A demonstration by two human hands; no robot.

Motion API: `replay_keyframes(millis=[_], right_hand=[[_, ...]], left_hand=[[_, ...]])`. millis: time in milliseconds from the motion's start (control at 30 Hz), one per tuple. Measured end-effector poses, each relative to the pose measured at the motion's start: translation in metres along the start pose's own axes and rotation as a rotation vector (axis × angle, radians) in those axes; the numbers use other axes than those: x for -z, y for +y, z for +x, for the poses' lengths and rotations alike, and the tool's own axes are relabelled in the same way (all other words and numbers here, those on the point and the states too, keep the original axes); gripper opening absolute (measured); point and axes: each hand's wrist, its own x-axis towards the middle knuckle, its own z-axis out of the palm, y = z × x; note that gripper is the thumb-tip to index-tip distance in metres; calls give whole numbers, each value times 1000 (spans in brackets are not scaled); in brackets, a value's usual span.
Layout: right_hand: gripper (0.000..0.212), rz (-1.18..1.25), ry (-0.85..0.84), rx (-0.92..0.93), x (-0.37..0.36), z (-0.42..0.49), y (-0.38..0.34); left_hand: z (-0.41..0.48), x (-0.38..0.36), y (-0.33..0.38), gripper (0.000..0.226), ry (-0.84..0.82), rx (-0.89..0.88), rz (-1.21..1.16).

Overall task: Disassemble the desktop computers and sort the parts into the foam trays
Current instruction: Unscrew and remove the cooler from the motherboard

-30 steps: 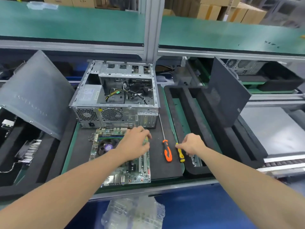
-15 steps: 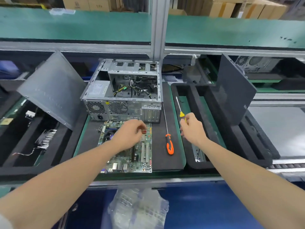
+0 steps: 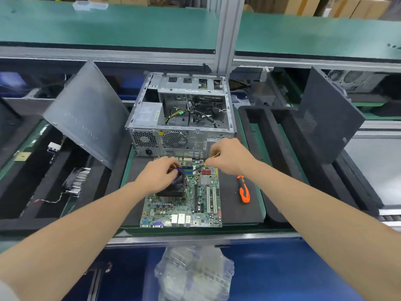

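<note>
the motherboard (image 3: 204,205) lies on the counter (image 3: 217,231) before the open case (image 3: 184,118). left grip (image 3: 157,177) clasps its cooler (image 3: 173,190); right grip (image 3: 230,158) pinches a yellow screwdriver (image 3: 216,154), tip at the board.

The computer case (image 3: 195,146) is bare grey metal, dull, with punched vent holes. The grey side panel (image 3: 86,114) and the black side panel (image 3: 329,114) look like matt painted metal. The foam trays (image 3: 256,109) are black, matt, slightly rough. The motherboard (image 3: 204,213) is green and a little glossy; its cooler (image 3: 173,189) is dark plastic. The 2 screwdrivers — orange screwdriver (image 3: 244,192), yellow screwdriver (image 3: 216,155) — have smooth plastic handles.
</note>
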Motion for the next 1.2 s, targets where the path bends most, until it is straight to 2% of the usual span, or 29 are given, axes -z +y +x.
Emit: replay_keyframes(millis=[100,233,400,567,733,900,967,1033,1067,1200], right_hand=[[24,-97,-31,11,-6,10,-14],[25,-189,-39,36,-8,19,-27],[23,-228,-51,33,-9,24,-33],[21,-247,-59,36,-11,22,-36],[13,-335,-124,122,-5,28,-47],[20,-467,-235,194,-6,40,-77],[26,-520,-268,177,-8,44,-86],[32,-555,-286,145,-5,48,-93],[33,-560,-297,110,-2,50,-96],[29,-424,-457,-194,7,66,-103]], left_hand=[[1,-8,5,33,-53,-145,5],[3,-14,8,38,-60,-138,-175],[3,-18,0,33,-64,-136,-144],[-3,-14,3,47,-68,-168,-71],[-2,-15,3,39,-73,-173,-35],[2,-16,5,24,26,-222,-139],[7,-14,8,17,94,-244,-146],[12,-17,9,25,125,-217,-181],[13,-20,9,20,118,-187,-224],[15,-26,7,15,117,-186,-312]])
